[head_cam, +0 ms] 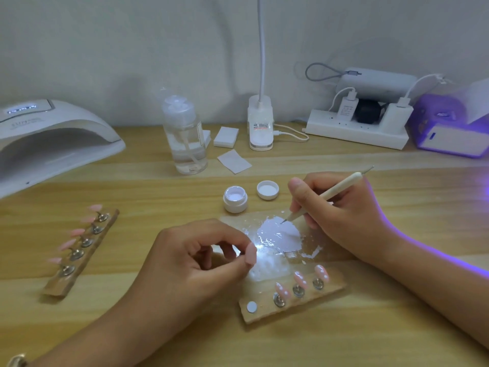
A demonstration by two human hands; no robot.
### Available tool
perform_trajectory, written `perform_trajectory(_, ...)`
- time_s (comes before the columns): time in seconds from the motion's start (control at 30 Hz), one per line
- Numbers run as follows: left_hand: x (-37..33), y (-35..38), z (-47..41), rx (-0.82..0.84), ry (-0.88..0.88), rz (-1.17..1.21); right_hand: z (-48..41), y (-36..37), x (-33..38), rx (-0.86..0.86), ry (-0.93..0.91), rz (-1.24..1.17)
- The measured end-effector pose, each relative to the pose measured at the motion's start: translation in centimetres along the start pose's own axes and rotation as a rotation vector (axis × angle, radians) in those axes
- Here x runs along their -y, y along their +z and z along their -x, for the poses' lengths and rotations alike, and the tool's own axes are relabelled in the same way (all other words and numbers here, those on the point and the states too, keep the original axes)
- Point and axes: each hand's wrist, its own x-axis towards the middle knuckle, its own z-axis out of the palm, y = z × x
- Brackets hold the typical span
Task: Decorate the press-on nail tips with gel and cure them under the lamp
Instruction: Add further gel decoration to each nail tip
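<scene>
My left hand (190, 258) pinches a pink nail tip (250, 255) on its stand, just left of a clear palette (280, 245). My right hand (341, 215) grips a cream dotting tool (325, 198) whose metal point touches the white gel puddle (280, 234) on the palette. A wooden holder (293, 300) in front carries three pink tips with white dots and one bare magnet. A second holder (79, 250) at the left carries several plain pink tips. An open white gel jar (235, 198) and its lid (267, 189) stand behind the palette. The curing lamp (50, 139) sits far left.
A clear pump bottle (185, 136), white wipe pads (226, 137), a loose wipe (234, 161) and a desk lamp base (260, 125) stand at the back. A power strip (357, 128) with plugs and a violet-lit device (449, 125) fill the back right.
</scene>
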Motion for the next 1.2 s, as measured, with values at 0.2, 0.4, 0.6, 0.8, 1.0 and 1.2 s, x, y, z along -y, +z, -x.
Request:
perform_trajectory(0.2, 0.49, -0.11, -0.07, -0.003, -0.006, 0.014, -0.01, 0.09, -0.06, 0.009, -0.005, -0.006)
perform_trajectory(0.4, 0.53, 0.07, -0.17, -0.015, 0.008, -0.045, -0.16, 0.10, -0.07, 0.025, -0.032, 0.015)
perform_trajectory(0.6, 0.58, 0.23, 0.04, -0.019, -0.027, -0.021, -0.14, 0.23, 0.14, 0.051, -0.034, 0.016)
perform_trajectory(0.8, 0.55, 0.23, -0.05, -0.025, -0.007, -0.039, 0.08, 0.16, -0.06, 0.057, -0.017, 0.059)
perform_trajectory(1.0, 0.46, 0.32, -0.15, -0.015, 0.001, -0.028, 0.06, 0.11, -0.04, 0.036, -0.013, 0.070)
perform_trajectory(1.2, 0.46, 0.30, -0.04, 0.004, 0.005, -0.011, -0.02, 0.13, -0.15, 0.035, -0.012, 0.065)
